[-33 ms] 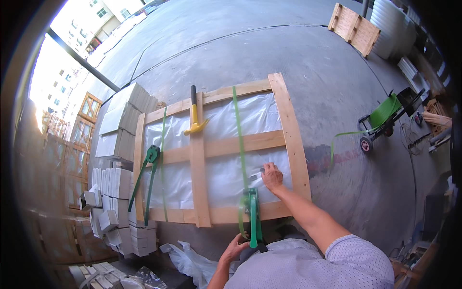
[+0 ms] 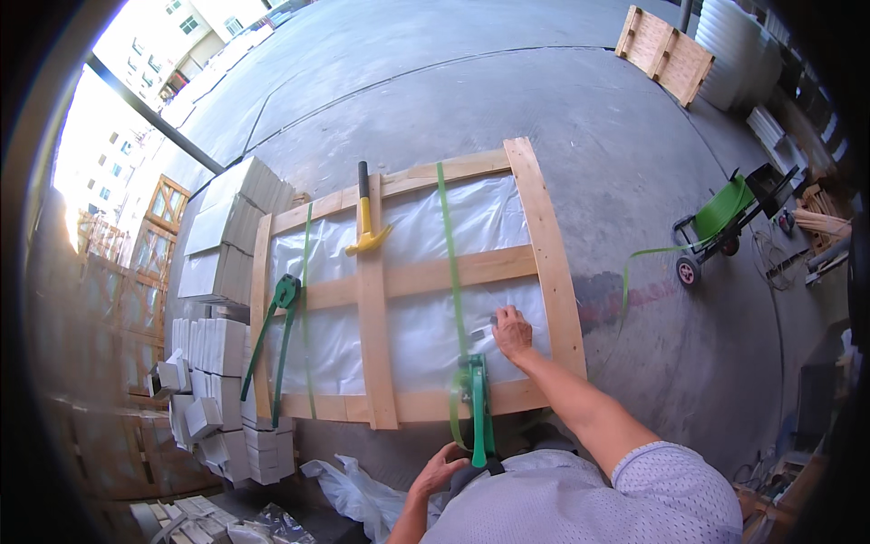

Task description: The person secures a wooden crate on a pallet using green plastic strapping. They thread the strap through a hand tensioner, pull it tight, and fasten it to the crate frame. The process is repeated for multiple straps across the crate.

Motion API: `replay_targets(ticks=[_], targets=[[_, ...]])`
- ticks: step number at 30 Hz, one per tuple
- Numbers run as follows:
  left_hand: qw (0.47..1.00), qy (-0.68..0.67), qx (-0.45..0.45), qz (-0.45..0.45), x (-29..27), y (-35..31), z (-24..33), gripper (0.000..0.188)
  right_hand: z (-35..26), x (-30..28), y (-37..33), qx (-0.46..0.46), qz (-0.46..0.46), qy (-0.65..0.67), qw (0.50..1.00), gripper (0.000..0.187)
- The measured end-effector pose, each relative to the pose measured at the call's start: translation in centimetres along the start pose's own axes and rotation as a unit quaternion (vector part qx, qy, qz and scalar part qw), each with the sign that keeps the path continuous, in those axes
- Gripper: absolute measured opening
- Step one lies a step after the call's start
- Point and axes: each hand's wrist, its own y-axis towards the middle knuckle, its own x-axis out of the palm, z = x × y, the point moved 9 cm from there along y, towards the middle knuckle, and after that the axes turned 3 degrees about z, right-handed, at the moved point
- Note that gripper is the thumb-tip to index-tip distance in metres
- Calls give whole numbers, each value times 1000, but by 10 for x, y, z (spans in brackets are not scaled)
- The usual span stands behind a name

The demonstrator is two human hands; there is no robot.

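Note:
A flat wooden crate [image 2: 376,344] lies before me, with white plastic sheeting [image 2: 417,335] showing between its boards. My right hand [image 2: 513,334] rests on the sheeting, fingers pinched on something small and dark; a small dark piece [image 2: 478,335] lies beside it. A green strap [image 2: 450,245] crosses the crate into a green strapping tensioner [image 2: 478,399] on the near board. Below that board, my left hand [image 2: 437,471] is beside the tensioner's handle and the strap's tail, thumb and fingers apart. A long-handled green strapping tool [image 2: 283,313] and a yellow claw hammer [image 2: 365,218] lie on the crate.
Stacked white slabs [image 2: 222,245] and boxes [image 2: 217,381] stand close on the left. A wheeled cart [image 2: 725,218] carries a green strap reel on the right, its loose end trailing over the floor. Plastic film [image 2: 358,499] lies near my left arm. A wooden panel [image 2: 662,54] stands far right.
My left hand has shifted very slightly beside the tensioner. By my right fingers, a pale bit on the sheeting shows less now. Everything else stays where it was.

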Motion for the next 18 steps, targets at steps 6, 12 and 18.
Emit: replay_targets(ticks=[6,12,18], targets=[[987,-44,-67,139,-82,14,-18,32,12,16,7,13,-13,3,1000,17],[980,-129,-1,155,-97,72,42,31,34,44,-30,388,-207,589,678,21],[983,-107,97,118,-59,115,122,30,-6,-6,-42,358,-225,653,629,17]])
